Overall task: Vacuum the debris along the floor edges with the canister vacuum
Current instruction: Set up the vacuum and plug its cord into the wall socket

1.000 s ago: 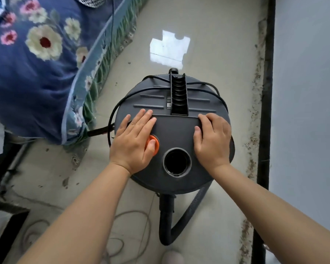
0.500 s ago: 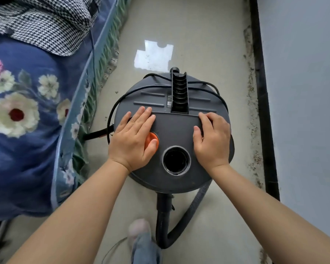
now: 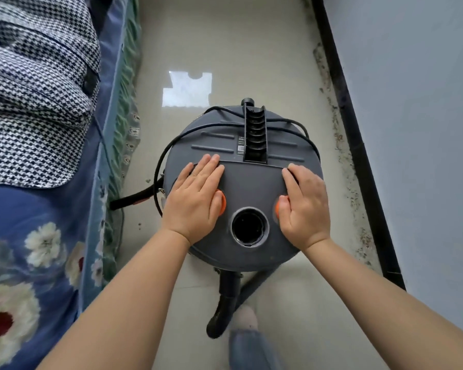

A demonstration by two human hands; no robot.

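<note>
Head view, looking straight down: the grey round canister vacuum (image 3: pixel 247 180) stands on the pale tiled floor (image 3: pixel 225 49) at the centre of the frame. My left hand (image 3: pixel 193 202) lies flat on its lid, fingers straight and together, covering most of an orange button (image 3: pixel 221 202). My right hand (image 3: pixel 304 202) lies flat likewise, beside a second orange button (image 3: pixel 278 208). Between them is the open round port (image 3: pixel 249 227). A black hose (image 3: pixel 223 308) curves below. Debris (image 3: pixel 340 140) lines the black skirting at right. A floral bed cover (image 3: pixel 38 236) fills the left.
</note>
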